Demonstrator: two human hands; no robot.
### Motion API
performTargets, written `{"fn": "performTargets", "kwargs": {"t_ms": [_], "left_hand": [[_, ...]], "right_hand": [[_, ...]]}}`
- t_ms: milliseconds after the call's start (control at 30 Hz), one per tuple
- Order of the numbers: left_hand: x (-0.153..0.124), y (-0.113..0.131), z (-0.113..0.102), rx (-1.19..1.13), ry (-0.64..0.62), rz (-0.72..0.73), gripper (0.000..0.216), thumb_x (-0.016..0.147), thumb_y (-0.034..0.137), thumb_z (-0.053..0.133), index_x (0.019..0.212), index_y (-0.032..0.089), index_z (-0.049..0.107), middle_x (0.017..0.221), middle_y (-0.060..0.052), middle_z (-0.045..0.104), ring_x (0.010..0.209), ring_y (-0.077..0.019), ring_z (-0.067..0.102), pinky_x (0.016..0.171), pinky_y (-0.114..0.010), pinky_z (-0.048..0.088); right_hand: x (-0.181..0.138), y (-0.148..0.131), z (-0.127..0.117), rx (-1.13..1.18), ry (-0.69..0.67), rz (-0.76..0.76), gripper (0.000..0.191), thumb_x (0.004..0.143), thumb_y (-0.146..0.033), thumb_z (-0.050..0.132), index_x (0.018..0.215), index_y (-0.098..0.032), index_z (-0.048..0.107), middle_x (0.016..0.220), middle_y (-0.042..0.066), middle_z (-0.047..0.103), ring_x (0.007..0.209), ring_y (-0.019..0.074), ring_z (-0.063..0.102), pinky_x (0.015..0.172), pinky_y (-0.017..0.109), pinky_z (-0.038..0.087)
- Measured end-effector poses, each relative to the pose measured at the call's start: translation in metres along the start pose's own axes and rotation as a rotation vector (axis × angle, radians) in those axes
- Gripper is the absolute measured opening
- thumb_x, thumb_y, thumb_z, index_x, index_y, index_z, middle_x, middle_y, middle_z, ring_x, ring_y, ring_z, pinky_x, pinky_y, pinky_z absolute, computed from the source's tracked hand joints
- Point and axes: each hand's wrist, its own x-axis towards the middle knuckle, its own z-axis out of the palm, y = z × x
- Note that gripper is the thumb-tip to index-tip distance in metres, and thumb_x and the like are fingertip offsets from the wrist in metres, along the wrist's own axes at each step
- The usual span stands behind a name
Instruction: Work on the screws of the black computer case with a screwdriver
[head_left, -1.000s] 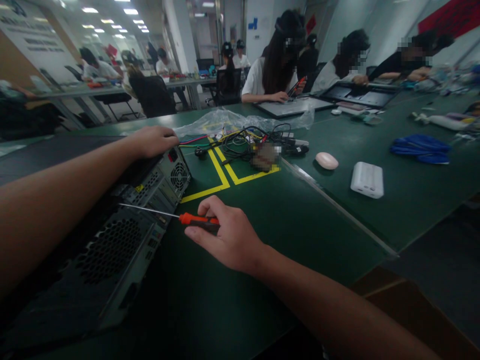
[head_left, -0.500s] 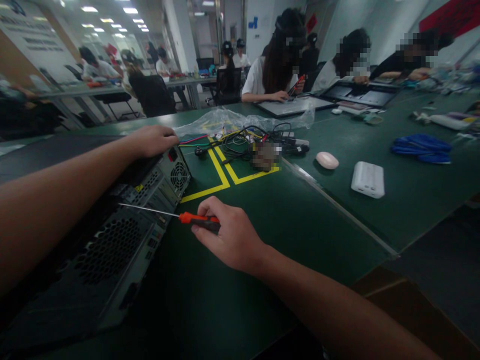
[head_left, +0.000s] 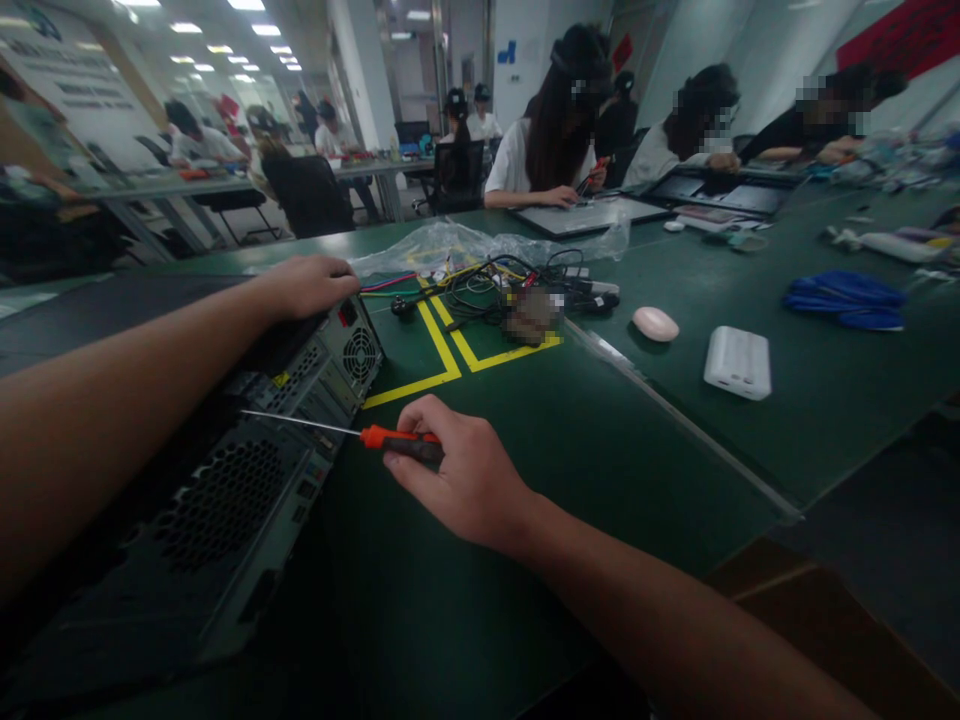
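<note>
A black desktop computer case point(head_left: 225, 497) lies at the left, its rear panel with vents and ports facing right. My left hand point(head_left: 311, 286) reaches across it, fingers curled over the upper corner near the round fan grille point(head_left: 361, 354). In my right hand point(head_left: 469, 470) is a screwdriver point(head_left: 397, 440) with an orange and black handle, gripped between thumb and fingers. Its thin shaft points left, and the tip meets or nearly meets the rear panel's edge above the honeycomb vent point(head_left: 225, 490); whether it sits on a screw cannot be made out.
Tangled cables point(head_left: 480, 290) and clear plastic wrap point(head_left: 427, 243) lie beyond the case on the green table point(head_left: 600, 480). A pink oval object point(head_left: 655, 324), a white box-shaped device point(head_left: 738, 362) and blue cloth point(head_left: 844, 298) sit at right. Several people work behind.
Both hands, the case and the screwdriver keep nearly the same positions. The whole view has shifted very slightly.
</note>
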Motion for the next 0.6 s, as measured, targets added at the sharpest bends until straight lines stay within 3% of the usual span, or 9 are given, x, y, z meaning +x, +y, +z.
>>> {"fn": "performTargets", "kwargs": {"t_ms": [600], "left_hand": [[0.0033,-0.0042,0.0029,0.004,0.008,0.019,0.083,0.110,0.052,0.025,0.157,0.005,0.074,0.157,-0.025,0.077,0.147,-0.0419,0.072,0.129,-0.051,0.052]], "right_hand": [[-0.0004,0.0013,0.0012,0.031,0.007,0.000,0.018,0.101,-0.039,0.073,0.107,-0.028,0.060,0.085,-0.004,0.065,0.069,0.0165,0.052,0.073,0.033,0.039]]}}
